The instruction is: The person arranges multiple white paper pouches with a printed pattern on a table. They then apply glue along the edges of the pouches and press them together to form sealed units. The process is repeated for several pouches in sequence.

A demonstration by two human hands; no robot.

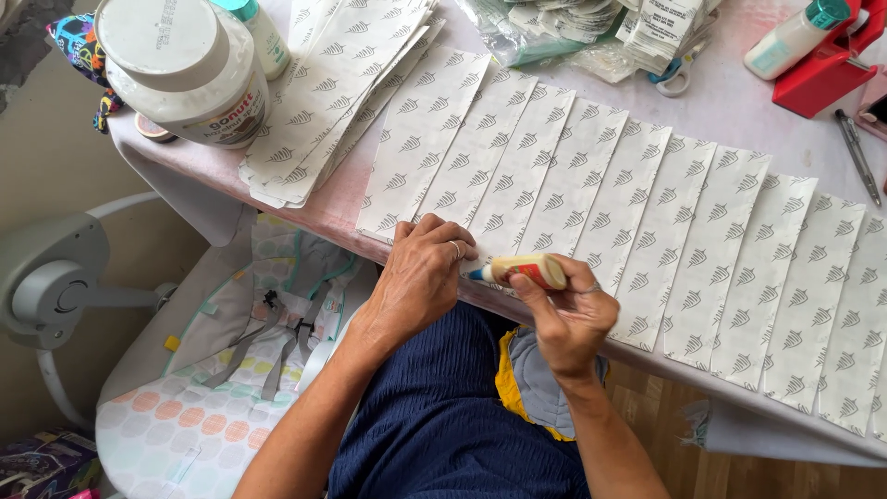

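A row of several white paper strips [647, 212] printed with small grey leaf marks lies overlapped along the table's near edge. My left hand [420, 277] rests flat on the near ends of the leftmost strips [425, 139], a ring on one finger. My right hand [568, 310] grips a small glue bottle [527, 270] sideways, its blue tip pointing left at a strip's bottom edge beside my left fingers.
A stack of more printed strips [342, 83] lies at the back left beside a large white jar [189, 69]. Bundles of labels [573, 28], scissors [673, 76], a second glue bottle [795, 37], a red holder [827, 65] and a pen [857, 152] sit behind. A padded baby seat [231, 351] stands left of my lap.
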